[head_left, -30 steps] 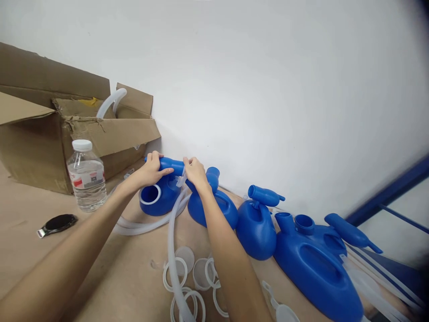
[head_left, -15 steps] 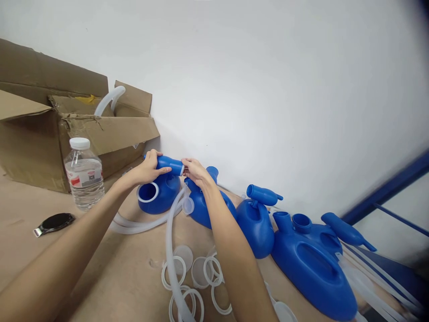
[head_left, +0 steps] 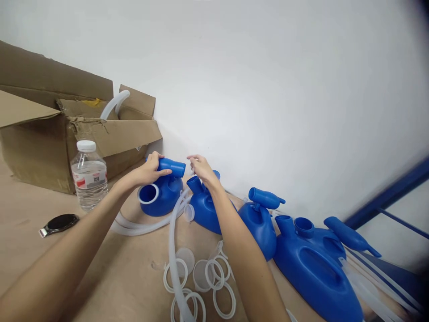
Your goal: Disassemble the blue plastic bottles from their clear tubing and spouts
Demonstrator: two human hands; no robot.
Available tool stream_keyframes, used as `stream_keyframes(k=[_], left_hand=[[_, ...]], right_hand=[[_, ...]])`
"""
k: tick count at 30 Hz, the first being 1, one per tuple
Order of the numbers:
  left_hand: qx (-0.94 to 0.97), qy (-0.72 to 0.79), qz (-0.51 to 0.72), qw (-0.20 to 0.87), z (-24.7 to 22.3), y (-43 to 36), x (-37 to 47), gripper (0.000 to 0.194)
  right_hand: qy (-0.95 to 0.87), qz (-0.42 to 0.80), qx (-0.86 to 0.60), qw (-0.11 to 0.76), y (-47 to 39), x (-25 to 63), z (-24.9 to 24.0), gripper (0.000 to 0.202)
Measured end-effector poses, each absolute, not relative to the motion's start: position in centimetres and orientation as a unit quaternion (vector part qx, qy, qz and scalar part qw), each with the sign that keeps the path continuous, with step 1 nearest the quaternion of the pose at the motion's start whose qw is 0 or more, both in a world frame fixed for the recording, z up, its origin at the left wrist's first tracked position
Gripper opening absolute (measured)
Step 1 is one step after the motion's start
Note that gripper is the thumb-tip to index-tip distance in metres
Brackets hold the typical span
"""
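My left hand (head_left: 152, 169) is wrapped round a blue bottle-shaped piece (head_left: 176, 167), whose open end faces right. Beneath it sits a blue container (head_left: 166, 197) with a white ring round its mouth. Just right of the open end, apart from it, my right hand (head_left: 200, 167) pinches a small whitish piece (head_left: 192, 171), mostly hidden by the fingers. A second blue container (head_left: 204, 208) stands below my right hand, and a clear cap (head_left: 189, 213) lies beside it. A translucent hose (head_left: 172, 250) curves across the table in front.
More blue containers (head_left: 315, 264) stand to the right, with blue bottle-shaped pieces (head_left: 266, 198) on or beside them. White rings (head_left: 224, 300) and clear discs lie at front centre. At left are a water bottle (head_left: 90, 179), a watch (head_left: 60, 222) and an open cardboard box (head_left: 36, 152).
My right hand has moved away from the blue piece's open end. The white rim seen there earlier is gone from it. The view has shifted slightly.
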State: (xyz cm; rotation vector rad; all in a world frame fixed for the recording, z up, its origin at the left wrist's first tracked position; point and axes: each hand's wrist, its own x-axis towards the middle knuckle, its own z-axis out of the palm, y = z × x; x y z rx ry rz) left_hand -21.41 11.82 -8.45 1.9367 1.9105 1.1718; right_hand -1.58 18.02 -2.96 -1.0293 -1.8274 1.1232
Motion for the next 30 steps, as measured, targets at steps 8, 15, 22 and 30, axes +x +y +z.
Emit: stream_keyframes(k=[8, 15, 22, 30], left_hand=[[0.651, 0.63, 0.42, 0.05, -9.3, 12.6, -21.4, 0.086], [0.652, 0.628, 0.422, 0.042, -9.5, 12.7, -21.6, 0.085], [0.642, 0.641, 0.417, 0.049, -9.3, 12.6, -21.3, 0.087], [0.587, 0.694, 0.412, 0.066, -8.7, 11.0, -20.3, 0.091]], right_hand=[[-0.95, -0.091, -0.277, 0.114, 8.9, 3.1, -2.9, 0.021], [-0.929, -0.297, -0.221, -0.008, 8.9, 4.3, -13.3, 0.036], [-0.95, -0.263, -0.147, -0.078, 7.9, 7.3, -11.8, 0.031], [-0.966, 0.015, -0.244, -0.088, 4.7, 10.0, -3.7, 0.055]])
